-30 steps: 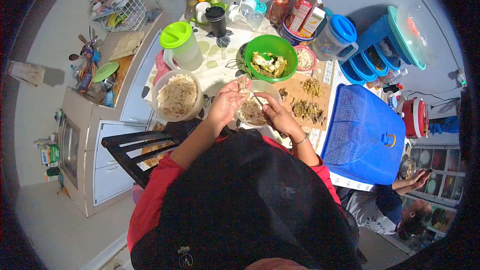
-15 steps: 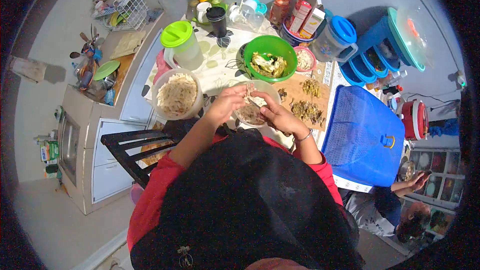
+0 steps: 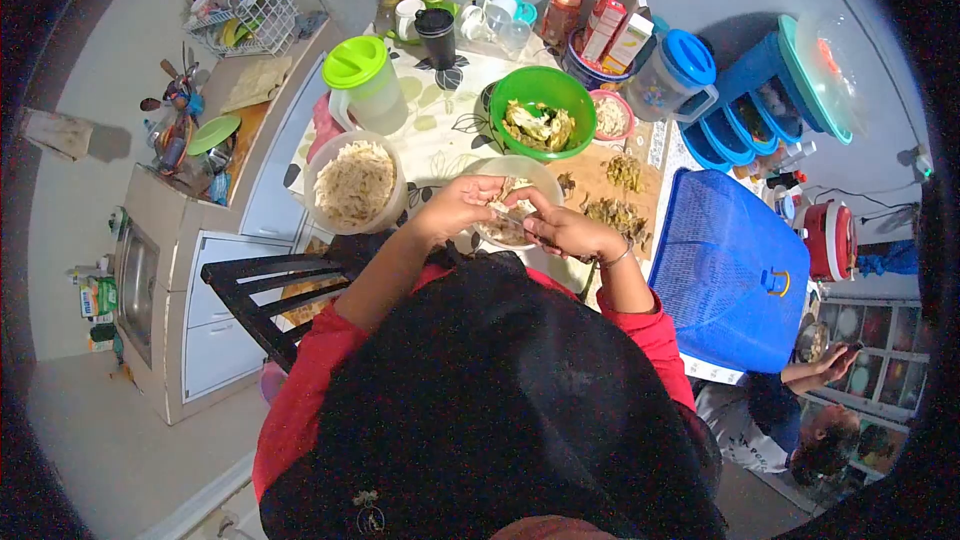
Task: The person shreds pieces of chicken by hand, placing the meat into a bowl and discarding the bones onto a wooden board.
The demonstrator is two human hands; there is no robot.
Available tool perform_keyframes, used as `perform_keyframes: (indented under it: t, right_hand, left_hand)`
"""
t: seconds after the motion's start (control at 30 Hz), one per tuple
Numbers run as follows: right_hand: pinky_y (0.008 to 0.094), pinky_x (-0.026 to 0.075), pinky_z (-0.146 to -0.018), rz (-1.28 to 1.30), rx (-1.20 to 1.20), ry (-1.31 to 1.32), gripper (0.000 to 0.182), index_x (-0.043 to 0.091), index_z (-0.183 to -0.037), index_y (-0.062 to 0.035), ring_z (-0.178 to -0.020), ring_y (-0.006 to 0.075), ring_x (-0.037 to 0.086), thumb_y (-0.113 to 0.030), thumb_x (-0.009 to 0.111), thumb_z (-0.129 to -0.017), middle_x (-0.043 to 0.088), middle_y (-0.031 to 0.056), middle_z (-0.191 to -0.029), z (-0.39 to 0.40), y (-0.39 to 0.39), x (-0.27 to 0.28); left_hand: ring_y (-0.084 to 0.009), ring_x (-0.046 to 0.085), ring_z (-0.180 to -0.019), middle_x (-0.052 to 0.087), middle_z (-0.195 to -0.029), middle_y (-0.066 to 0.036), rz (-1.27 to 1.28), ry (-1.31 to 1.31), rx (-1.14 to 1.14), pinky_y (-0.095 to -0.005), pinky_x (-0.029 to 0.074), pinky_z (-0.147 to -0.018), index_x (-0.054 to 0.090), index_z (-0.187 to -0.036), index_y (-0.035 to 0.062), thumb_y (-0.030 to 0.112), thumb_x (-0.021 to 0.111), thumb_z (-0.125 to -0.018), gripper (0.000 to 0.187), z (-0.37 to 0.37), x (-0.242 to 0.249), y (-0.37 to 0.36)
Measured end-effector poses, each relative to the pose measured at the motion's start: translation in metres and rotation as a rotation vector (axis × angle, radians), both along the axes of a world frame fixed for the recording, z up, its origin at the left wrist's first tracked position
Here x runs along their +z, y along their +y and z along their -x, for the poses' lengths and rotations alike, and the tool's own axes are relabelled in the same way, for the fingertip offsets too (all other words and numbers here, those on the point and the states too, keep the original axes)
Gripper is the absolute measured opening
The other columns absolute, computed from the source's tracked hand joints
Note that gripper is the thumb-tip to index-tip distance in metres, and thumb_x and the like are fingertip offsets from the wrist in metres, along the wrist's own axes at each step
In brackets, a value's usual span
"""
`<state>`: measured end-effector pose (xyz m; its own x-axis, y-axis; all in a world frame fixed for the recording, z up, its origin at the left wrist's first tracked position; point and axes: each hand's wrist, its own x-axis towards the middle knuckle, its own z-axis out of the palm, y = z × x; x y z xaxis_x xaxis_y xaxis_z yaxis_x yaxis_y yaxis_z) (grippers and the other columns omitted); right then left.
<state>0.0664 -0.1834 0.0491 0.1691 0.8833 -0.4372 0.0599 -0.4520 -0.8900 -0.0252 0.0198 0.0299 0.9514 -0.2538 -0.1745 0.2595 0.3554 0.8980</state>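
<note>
Both my hands work over a translucent bowl (image 3: 540, 172) holding pale shredded food. My left hand (image 3: 455, 210) has its fingers pinched together at the bowl's left side, around a pale piece of food (image 3: 508, 202) partly hidden by the fingers. From the right, my right hand (image 3: 575, 232) is closed on a thin greyish thing that looks like a small knife (image 3: 516, 223); its tip meets the left fingers. A round tub (image 3: 355, 185) of pale shreds stands left of my hands. Beyond them is a green bowl (image 3: 500, 105) with yellowish-green pieces.
Brownish-green scraps (image 3: 612, 215) lie on a wooden board (image 3: 585, 170) at right. A blue mesh food cover (image 3: 730, 270) sits further right. A lidded green pitcher (image 3: 365, 85) and a small pink bowl (image 3: 628, 125) stand nearby. Another person (image 3: 770, 420) is at far right.
My right hand has shifted slightly and turned, and the thin greyish thing now points lower between the hands. The left fingers have moved a little. The bowls have not moved on the table.
</note>
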Motion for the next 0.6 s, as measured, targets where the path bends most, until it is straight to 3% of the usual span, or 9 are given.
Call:
perform_keyframes:
  t: [0.2,0.4,0.6]
  right_hand:
    - [0.0193,0.032,-0.045,-0.034,-0.066,0.001,0.030,0.031,-0.129,-0.0186,-0.049,0.0044,0.037,-0.021,0.035,-0.099,0.039,-0.0037,-0.065,0.003,0.002,-0.010]
    - [0.0188,0.030,-0.038,-0.088,-0.205,0.271,0.029,0.036,-0.127,-0.0209,-0.045,0.0041,0.037,-0.026,0.038,-0.098,0.045,-0.0032,-0.070,0.009,0.002,-0.003]
    - [0.0175,0.029,-0.037,-0.107,-0.211,0.305,0.030,0.037,-0.127,-0.0211,-0.045,0.0034,0.037,-0.027,0.038,-0.098,0.045,-0.0032,-0.069,0.009,0.000,-0.011]
  left_hand:
    - [-0.0157,0.060,-0.099,0.059,-0.113,-0.011,0.001,0.015,-0.004,-0.0267,0.048,-0.087,0.047,-0.125,-0.0049,-0.012,0.046,-0.076,0.050,0.000,0.002,0.001]
    - [-0.0153,0.061,-0.096,0.060,-0.111,-0.012,-0.019,0.026,0.035,-0.0269,0.050,-0.083,0.048,-0.124,-0.0052,-0.010,0.049,-0.077,0.047,-0.002,-0.008,0.002]
    - [-0.0140,0.061,-0.096,0.062,-0.108,-0.011,0.052,0.053,0.034,-0.0272,0.048,-0.085,0.047,-0.125,-0.0052,-0.007,0.050,-0.080,0.045,0.000,-0.003,0.000]
